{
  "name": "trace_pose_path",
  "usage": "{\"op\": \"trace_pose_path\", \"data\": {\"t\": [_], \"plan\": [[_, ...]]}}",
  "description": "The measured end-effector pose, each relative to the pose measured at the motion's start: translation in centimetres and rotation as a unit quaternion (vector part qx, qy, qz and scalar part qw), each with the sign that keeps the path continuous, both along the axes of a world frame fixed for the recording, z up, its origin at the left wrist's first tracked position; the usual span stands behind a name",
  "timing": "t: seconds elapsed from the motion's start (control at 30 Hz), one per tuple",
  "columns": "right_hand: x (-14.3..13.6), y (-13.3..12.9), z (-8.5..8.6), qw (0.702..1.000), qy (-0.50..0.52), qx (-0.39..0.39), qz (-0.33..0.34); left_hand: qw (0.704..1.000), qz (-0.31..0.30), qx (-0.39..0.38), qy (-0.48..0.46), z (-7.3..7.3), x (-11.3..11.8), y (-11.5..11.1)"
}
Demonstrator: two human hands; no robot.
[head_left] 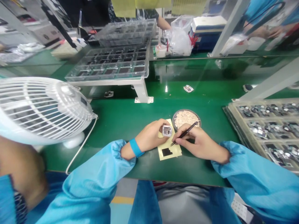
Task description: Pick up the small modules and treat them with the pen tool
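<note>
The left hand (147, 137) held a small white housing (167, 131) over the yellow sheet (177, 151), its fingers closed around the sides and the open face, with grey and dark parts inside, turned up. The right hand (202, 143) had its fingers pinched on dark tweezers (184, 134), slanted so that the tips pointed down toward the sheet, near the black pieces (166, 152) on it. Beyond the hands, a round dish (173, 120) of small pale bits sat on the green surface (198, 171), just beside the sheet.

The housing looked light and stiff, probably hard plastic with smooth sides that could slip; the outer walls offered the safest hold, as the parts inside seemed easy to scratch or knock. The tweezers looked slim and rigid, best held along the middle of the arms, where a light squeeze would do. The sheet seemed thin and flexible, to be taken by an edge. The black pieces seemed thin and flat, perhaps soft or adhesive, though they were too small in view to be sure; a corner would be the gentlest place to grip.
</note>
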State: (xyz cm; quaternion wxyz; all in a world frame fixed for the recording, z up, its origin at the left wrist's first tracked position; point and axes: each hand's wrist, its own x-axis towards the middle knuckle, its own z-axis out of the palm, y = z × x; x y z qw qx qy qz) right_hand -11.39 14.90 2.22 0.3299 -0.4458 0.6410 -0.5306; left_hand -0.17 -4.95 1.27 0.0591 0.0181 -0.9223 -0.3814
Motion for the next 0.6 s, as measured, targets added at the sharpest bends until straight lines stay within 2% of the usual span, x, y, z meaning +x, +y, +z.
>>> {"op": "trace_pose_path", "data": {"t": [0.1, 0.27, 0.37, 0.43, 0.5, 0.6], "plan": [[0.1, -0.1, -0.4, 1.000, 0.012, 0.010, 0.024, 1.000, -0.004, 0.003, 0.003, -0.1, 0.0, 0.2], [0.3, -0.3, -0.7, 1.000, 0.012, 0.007, 0.022, 1.000, -0.022, -0.006, 0.011, 0.0, -0.1, 0.2], [0.3, -0.2, -0.2, 1.000, -0.017, 0.002, 0.020, 1.000, -0.017, -0.016, 0.003, 0.1, -0.1, 0.1], [0.0, 0.0, 0.5, 0.999, -0.042, -0.028, -0.002, 1.000, -0.005, -0.013, -0.005, 0.1, -0.1, 0.1], [-0.4, 0.3, 1.3, 0.994, -0.054, -0.080, -0.044, 1.000, 0.016, 0.024, -0.011, 0.2, -0.1, 0.2], [-1.0, 0.8, 2.6, 0.979, -0.030, -0.162, -0.122, 0.978, 0.046, 0.199, -0.031, 0.4, -0.2, 0.4]]}}
